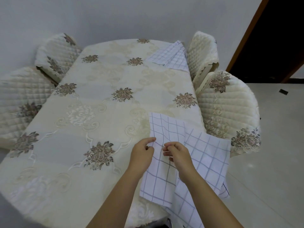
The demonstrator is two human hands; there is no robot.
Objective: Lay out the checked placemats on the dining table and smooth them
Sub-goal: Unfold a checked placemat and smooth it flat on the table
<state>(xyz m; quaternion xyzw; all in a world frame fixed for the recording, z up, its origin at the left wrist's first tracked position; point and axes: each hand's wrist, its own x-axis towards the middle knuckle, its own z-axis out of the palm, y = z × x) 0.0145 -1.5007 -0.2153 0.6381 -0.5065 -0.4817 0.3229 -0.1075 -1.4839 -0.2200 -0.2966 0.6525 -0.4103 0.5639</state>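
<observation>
A checked top placemat lies at about 5 o'clock on the table, its far half flat and its near edge hanging over the table's edge. The left hand pinches its left edge between thumb and forefinger, the cloth running away from that pinch toward 12 o'clock. The right hand, just beside at 3 o'clock, has its fingers curled in, nipping the same mat near its middle. A second placemat lies partly beneath it toward 3 o'clock, overhanging the table. More far placemats overlap at 1 o'clock. A floral tablecloth covers the table; quilted chairs flank it
</observation>
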